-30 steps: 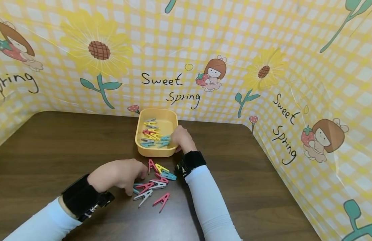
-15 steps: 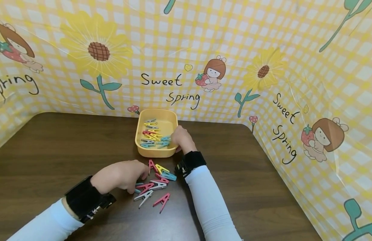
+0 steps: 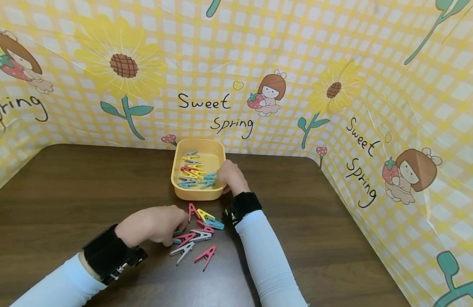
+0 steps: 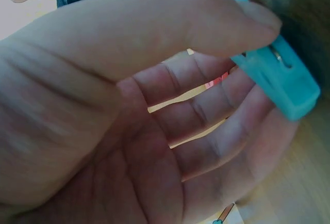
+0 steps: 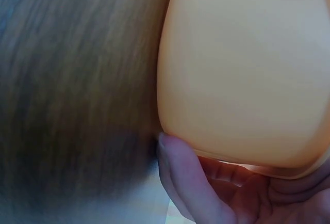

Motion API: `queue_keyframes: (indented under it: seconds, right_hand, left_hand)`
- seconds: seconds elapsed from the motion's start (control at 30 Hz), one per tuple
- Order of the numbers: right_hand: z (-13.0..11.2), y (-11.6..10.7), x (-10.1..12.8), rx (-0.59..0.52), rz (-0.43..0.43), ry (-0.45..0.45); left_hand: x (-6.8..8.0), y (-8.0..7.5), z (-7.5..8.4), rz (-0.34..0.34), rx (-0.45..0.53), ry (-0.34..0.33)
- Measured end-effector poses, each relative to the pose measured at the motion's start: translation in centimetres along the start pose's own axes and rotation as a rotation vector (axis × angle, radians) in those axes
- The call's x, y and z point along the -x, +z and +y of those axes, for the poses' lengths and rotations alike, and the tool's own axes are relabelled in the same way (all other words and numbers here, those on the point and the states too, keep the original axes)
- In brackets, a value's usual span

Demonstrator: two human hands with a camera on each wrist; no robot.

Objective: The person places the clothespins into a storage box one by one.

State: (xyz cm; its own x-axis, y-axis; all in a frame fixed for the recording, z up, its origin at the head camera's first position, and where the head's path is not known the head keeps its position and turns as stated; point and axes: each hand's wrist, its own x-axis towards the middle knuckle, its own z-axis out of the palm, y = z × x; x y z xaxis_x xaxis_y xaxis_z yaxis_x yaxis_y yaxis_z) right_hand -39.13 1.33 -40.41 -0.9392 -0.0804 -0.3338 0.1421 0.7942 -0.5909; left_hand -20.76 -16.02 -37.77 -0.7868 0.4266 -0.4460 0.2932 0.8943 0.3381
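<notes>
In the left wrist view, my left hand (image 3: 154,224) pinches a light blue clothespin (image 4: 289,82) between the thumb and fingers, at the left edge of a loose pile on the table. Close beside that hand lie a red clothespin (image 3: 186,239), a white clothespin (image 3: 183,251) and another red clothespin (image 3: 192,210). My right hand (image 3: 232,175) grips the right side wall of a yellow plastic tray (image 3: 198,195), with the thumb on its outside in the right wrist view. Several blue, yellow, grey and red clothespins lie inside the tray.
A yellow clothespin (image 3: 206,214), a blue clothespin (image 3: 214,222) and a separate red clothespin (image 3: 206,257) also lie on the brown wooden table (image 3: 317,238). Behind the tray and along the right side rises a yellow checked cloth (image 3: 236,51).
My left hand has shifted slightly right, and the blue clothespin at its fingers has shifted with it. My right hand and the tray have stayed put.
</notes>
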Motion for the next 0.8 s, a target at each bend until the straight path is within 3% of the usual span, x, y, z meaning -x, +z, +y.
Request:
queue_keyframes:
  seconds: [0.63, 0.8]
  right_hand:
    - [-0.1, -0.2, 0.4, -0.001, 0.002, -0.006]
    - [0.0, -0.2, 0.3, -0.004, -0.003, -0.008]
  left_hand:
    - [1.0, -1.6, -0.1, 0.034, -0.002, 0.07]
    - [1.1, -2.1, -0.3, 0.067, -0.011, 0.116]
